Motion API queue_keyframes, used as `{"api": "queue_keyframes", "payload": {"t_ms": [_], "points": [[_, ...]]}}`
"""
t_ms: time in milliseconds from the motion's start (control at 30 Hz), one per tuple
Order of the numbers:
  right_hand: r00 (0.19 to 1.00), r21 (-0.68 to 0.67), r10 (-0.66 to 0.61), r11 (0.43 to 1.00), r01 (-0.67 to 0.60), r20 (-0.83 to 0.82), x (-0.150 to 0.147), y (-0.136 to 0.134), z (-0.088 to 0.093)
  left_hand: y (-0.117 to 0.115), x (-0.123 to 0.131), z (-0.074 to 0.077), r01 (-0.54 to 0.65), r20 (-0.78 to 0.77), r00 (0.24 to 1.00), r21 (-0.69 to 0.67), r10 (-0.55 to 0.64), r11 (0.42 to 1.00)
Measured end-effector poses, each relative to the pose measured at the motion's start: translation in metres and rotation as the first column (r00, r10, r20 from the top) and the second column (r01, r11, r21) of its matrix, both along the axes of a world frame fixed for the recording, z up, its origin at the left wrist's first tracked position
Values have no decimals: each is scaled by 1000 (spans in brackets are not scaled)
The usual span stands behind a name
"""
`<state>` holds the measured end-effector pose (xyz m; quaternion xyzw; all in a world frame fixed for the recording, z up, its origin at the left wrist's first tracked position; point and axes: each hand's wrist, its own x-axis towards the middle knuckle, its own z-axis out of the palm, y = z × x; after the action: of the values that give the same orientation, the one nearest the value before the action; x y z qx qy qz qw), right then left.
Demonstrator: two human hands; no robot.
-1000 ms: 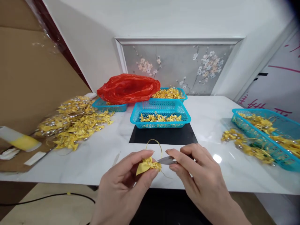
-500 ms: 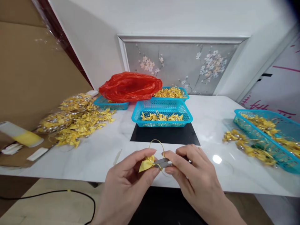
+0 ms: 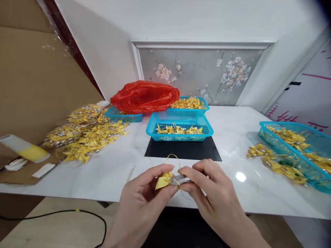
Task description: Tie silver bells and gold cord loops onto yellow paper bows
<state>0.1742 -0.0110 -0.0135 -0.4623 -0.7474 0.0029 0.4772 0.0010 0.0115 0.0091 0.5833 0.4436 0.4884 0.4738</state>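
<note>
Over the front edge of the table, my left hand (image 3: 147,196) pinches a yellow ribbon bow (image 3: 162,181) between thumb and fingers. A thin gold cord (image 3: 173,155) loops up from the bow. My right hand (image 3: 214,193) is closed round a slim grey tool (image 3: 178,179), whose kind I cannot make out; its tip reaches the bow and the cord passes about it. Part of the tool is hidden in the right fingers. Straight ahead, a blue basket (image 3: 179,137) with several yellow bows (image 3: 178,129) stands on a black mat (image 3: 182,150).
A red plastic bag (image 3: 144,96) rests by more blue baskets at the back. Bagged and loose yellow bows (image 3: 90,137) pile up at left, near a clear tube (image 3: 24,148). At right stands another blue basket (image 3: 294,155), with bows (image 3: 279,165) beside it on the white table (image 3: 232,137).
The cord's lower end has shifted and now crosses over the grey tool near my right fingertips. Both hands keep their grip in almost the same place.
</note>
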Motion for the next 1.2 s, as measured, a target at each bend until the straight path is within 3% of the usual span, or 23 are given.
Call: {"api": "queue_keyframes", "payload": {"t_ms": [233, 467, 600, 667, 733, 800, 933, 1000, 1100, 1200], "points": [[1000, -39, 22, 999, -23, -18, 3, 0, 1, 1, -2, 0, 30, 35, 999, -15, -30, 999], [1000, -17, 7, 1000, -7, -11, -2, 1, 2, 1, 1, -2, -13, -8, 1000, -7, 13, 1000], [995, -25, -83, 996, 81, -59, 15, 5, -3, 2, -1, -4, 4, -18, 1000, -7, -4, 1000], [963, -99, -270, 959, 267, -16, 40, 10, -13, 3, -2, -4, -10, -15, 1000, 24, 10, 1000], [834, -160, -520, 821, 548, 185, 71, 15, -28, 3, -3, -4, -30, -22, 999, 59, 31, 998], [768, -197, -581, 747, 635, 270, 101, 21, -45, 4, -3, -5, -33, -40, 999, 84, 37, 996], [748, -249, -566, 714, 655, 346, 137, 30, -66, 4, -3, -7, -56, -143, 986, 188, 84, 981], [755, -264, -571, 712, 651, 324, 139, 34, -68, 4, -3, -9, -74, -239, 959, 305, 152, 950], [788, -283, -579, 735, 616, 211, 121, 32, -59, 5, -7, -12, -42, -333, 906, 542, 260, 839], [897, -339, -441, 839, 426, 34, 78, 17, -36, 5, -11, -12, 59, -376, 883, 682, 280, 729]]}}
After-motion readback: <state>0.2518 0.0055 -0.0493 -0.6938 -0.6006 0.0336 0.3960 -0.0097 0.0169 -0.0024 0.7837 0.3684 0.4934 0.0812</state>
